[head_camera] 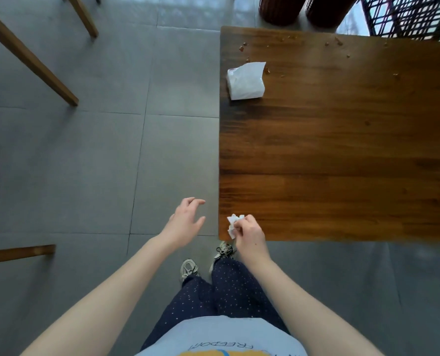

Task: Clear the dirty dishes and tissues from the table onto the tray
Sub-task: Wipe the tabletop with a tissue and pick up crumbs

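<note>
Pinching a crumpled tissue (233, 225) at the near left corner of the wooden surface (342, 150), the right hand (248, 233) has its fingers closed around the wad, which protrudes to the left of the knuckles. The left hand (186, 222) hovers just beside it over the floor (85, 150), fingers spread and holding nothing. 1 further white item, a folded tissue pack (245, 80), lies near the far left edge of the surface, well apart from the hands, with brown crumbs (242, 48) scattered beyond it. No tray and no dishes are in view. The grip probably needs to enclose the loose corners fully so that no scrap falls during transfer; the free hand seems best placed to collect the pack next.
</note>
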Demonstrator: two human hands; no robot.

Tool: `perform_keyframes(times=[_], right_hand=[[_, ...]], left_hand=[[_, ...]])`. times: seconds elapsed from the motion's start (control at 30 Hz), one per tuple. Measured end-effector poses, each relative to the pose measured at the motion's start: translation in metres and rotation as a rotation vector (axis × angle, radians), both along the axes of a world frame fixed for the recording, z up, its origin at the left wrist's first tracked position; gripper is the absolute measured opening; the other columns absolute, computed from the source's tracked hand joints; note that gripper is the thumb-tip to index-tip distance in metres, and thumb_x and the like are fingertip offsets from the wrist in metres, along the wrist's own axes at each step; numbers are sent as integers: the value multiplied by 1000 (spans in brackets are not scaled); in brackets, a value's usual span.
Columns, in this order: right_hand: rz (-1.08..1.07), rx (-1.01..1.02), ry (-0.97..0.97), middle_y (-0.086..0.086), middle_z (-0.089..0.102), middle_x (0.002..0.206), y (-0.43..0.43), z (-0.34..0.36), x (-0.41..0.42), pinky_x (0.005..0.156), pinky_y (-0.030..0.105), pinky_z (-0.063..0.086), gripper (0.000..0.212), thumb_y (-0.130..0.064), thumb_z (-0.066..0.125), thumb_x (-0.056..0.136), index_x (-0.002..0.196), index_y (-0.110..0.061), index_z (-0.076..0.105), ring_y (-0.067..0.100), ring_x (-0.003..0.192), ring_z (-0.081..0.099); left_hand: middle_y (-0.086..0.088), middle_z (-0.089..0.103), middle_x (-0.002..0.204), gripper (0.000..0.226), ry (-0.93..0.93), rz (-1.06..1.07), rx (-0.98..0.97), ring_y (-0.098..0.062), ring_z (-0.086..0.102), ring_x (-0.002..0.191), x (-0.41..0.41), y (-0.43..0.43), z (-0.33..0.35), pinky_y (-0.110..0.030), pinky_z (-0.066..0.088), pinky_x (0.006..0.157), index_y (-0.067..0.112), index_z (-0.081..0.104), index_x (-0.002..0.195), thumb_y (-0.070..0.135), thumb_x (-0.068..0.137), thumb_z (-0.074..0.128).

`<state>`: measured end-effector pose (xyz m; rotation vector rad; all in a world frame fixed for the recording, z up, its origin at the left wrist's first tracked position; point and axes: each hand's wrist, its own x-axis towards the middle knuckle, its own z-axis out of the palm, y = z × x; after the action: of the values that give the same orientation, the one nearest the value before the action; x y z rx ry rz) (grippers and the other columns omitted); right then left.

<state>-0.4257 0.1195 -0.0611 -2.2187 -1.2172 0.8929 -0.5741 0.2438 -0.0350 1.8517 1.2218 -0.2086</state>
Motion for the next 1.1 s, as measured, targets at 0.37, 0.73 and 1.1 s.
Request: perform_keyframes(times=[0.37,0.73,1.1], right_hand=[[-468,-14,-192,7,58,103,-7,5,84,67,17,39,15,-6,56,93,101,-2,68,15,85,55],[-220,68,-33,0,53,95,21,-2,83,71,14,42,13,0,58,89,91,-5,69,14,84,55],[-377,47,-89,-3,51,98,70,1,95,68,9,39,15,-3,53,93,95,-5,68,13,87,56]], left_hand=[[-5,32,145,45,-13,-49,37,-23,33,135,11,13,0,-43,29,111,21,39,140,25,96,50],[-1,19,157,54,50,-141,45,-24,26,141,64,40,2,-43,26,111,30,28,147,31,97,49],[-3,21,156,53,26,-130,90,-24,26,141,66,80,8,-43,28,111,29,29,146,32,97,48]])
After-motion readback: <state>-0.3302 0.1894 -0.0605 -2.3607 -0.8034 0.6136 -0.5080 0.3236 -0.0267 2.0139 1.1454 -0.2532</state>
